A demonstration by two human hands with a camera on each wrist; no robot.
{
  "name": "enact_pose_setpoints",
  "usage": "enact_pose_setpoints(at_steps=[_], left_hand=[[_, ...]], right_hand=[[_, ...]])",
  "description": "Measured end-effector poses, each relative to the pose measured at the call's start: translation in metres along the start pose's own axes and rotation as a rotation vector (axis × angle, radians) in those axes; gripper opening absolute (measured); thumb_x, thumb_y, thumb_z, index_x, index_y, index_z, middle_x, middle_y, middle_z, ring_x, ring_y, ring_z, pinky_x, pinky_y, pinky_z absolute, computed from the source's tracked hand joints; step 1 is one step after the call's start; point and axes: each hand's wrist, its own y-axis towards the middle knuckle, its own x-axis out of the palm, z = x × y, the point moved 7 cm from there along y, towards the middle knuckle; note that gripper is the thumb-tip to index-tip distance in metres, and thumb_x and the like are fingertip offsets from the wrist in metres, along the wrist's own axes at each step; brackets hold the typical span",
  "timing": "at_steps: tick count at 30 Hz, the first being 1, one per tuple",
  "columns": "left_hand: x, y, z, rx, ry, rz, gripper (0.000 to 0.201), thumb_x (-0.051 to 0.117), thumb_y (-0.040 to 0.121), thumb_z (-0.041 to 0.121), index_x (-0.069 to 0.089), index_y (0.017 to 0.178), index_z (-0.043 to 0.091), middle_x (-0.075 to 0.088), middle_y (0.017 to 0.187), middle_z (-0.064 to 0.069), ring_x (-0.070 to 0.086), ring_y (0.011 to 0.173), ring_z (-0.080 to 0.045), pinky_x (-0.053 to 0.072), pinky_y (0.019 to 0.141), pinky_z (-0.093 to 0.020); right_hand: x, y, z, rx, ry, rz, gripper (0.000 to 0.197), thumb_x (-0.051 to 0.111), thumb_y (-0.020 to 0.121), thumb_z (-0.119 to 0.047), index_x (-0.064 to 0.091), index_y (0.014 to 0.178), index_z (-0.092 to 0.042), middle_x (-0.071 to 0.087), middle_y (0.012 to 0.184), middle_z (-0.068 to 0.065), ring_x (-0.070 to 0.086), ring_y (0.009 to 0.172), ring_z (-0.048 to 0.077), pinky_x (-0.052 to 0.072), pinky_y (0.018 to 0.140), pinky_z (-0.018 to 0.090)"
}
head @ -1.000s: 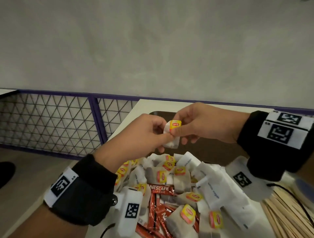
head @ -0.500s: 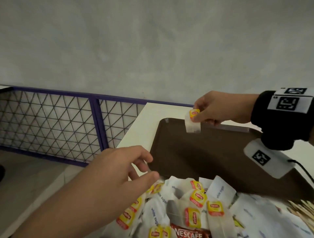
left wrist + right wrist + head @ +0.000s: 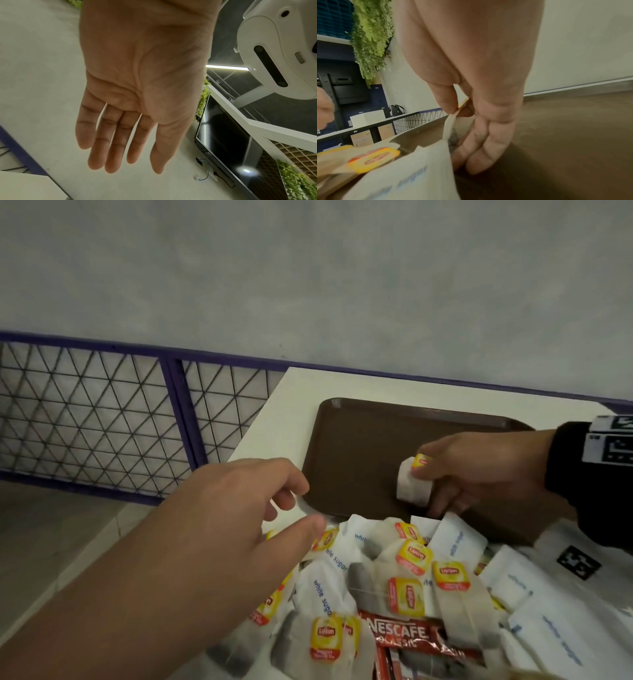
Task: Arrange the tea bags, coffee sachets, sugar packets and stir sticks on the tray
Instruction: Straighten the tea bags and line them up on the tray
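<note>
A brown tray (image 3: 359, 440) lies on the white table, bare except for what my right hand brings. My right hand (image 3: 455, 470) pinches a tea bag (image 3: 412, 486) by its yellow tag, low over the tray's near part; in the right wrist view the tea bag (image 3: 449, 129) hangs from thumb and forefinger, the lower fingers touching the tray (image 3: 565, 135). My left hand (image 3: 246, 508) hovers empty, fingers relaxed, above the pile's left edge; the left wrist view shows the left hand (image 3: 130, 121) with a bare palm. The pile (image 3: 394, 594) holds tea bags, white sugar packets and red coffee sachets (image 3: 400, 635).
The table's left edge (image 3: 253, 433) runs close to the tray, with a purple mesh fence (image 3: 102, 422) and floor beyond it. A grey wall stands behind. The pile overlaps the tray's near rim.
My right hand has carried the tea bag from the tray's far edge down and nearer, low over the tray. The left hand has let go of it and dropped toward the pile.
</note>
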Motion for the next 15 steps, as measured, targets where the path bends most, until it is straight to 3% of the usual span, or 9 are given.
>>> enact_pose_setpoints(at_steps=[3, 6, 10, 15], left_hand=[[0.002, 0.0, 0.0, 0.007, 0.016, -0.018, 0.042, 0.042, 0.073, 0.075, 0.06, 0.101, 0.048, 0.06, 0.097, 0.032, 0.049, 0.104, 0.014, 0.046, 0.063, -0.015], [0.003, -0.001, 0.0, -0.001, 0.017, -0.026, 0.051, 0.035, 0.065, 0.079, 0.061, 0.097, 0.048, 0.054, 0.106, 0.039, 0.051, 0.1, 0.013, 0.047, 0.064, -0.018], [0.003, -0.002, 0.003, 0.008, 0.017, -0.017, 0.05, 0.037, 0.064, 0.078, 0.063, 0.093, 0.047, 0.054, 0.106, 0.042, 0.054, 0.1, 0.01, 0.049, 0.064, -0.024], [0.007, -0.002, -0.002, -0.009, 0.026, -0.051, 0.053, 0.035, 0.063, 0.082, 0.061, 0.094, 0.049, 0.051, 0.108, 0.046, 0.054, 0.098, 0.014, 0.052, 0.066, -0.024]], right_hand=[[-0.012, -0.019, 0.023, 0.046, 0.082, 0.044, 0.058, 0.058, 0.102, -0.019, 0.032, 0.155, -0.023, 0.074, 0.107, 0.025, 0.074, 0.095, 0.04, 0.054, 0.097, 0.058], [-0.02, -0.035, 0.033, 0.037, 0.128, 0.076, 0.059, 0.056, 0.103, -0.02, 0.029, 0.156, -0.023, 0.074, 0.109, 0.024, 0.074, 0.099, 0.039, 0.05, 0.103, 0.057], [-0.014, -0.05, 0.039, 0.037, 0.119, 0.053, 0.05, 0.053, 0.104, -0.02, 0.035, 0.15, -0.013, 0.075, 0.106, 0.023, 0.074, 0.1, 0.039, 0.051, 0.103, 0.056], [-0.011, -0.069, 0.049, 0.077, 0.128, 0.05, 0.06, 0.059, 0.101, -0.018, 0.032, 0.154, -0.025, 0.074, 0.115, 0.017, 0.075, 0.097, 0.034, 0.054, 0.1, 0.054]])
